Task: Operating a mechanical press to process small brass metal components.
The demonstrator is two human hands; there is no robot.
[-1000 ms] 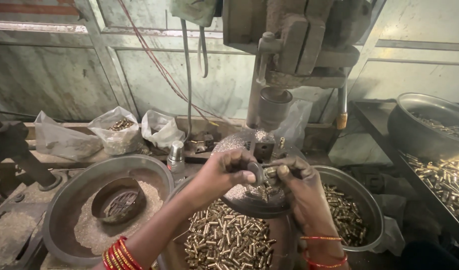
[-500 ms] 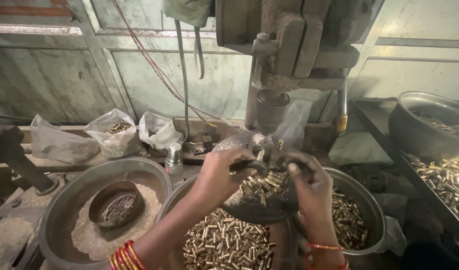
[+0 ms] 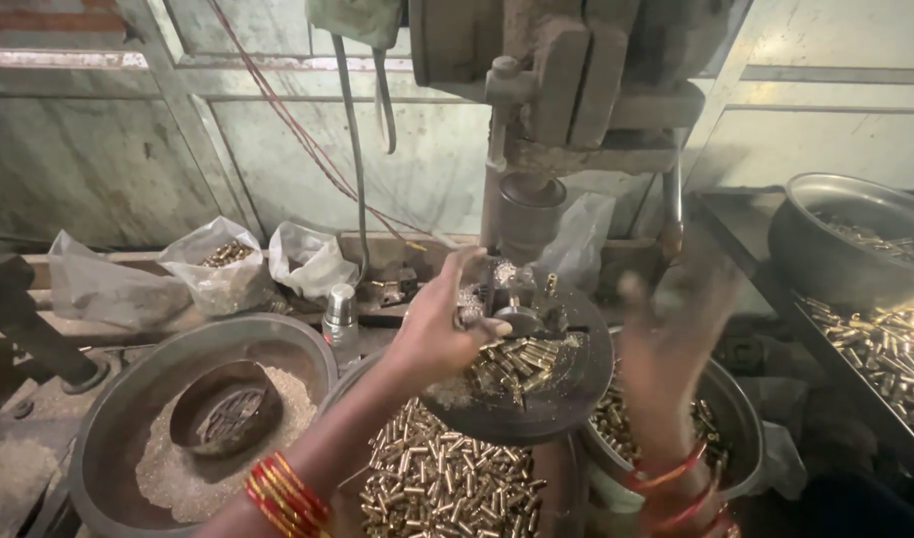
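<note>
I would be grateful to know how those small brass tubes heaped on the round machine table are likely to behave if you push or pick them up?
The brass tubes look cylindrical and smooth, so they would probably roll and scatter off the round table when pushed. They lie loose in a heap, so it would likely slump. The left hand pinches at them with fingertips, which suggests each is light.

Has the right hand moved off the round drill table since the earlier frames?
Yes. The right hand has lifted up and to the right, off the pile of brass parts on the round drill table; it now shows motion-blurred beside the table's right edge.
</note>
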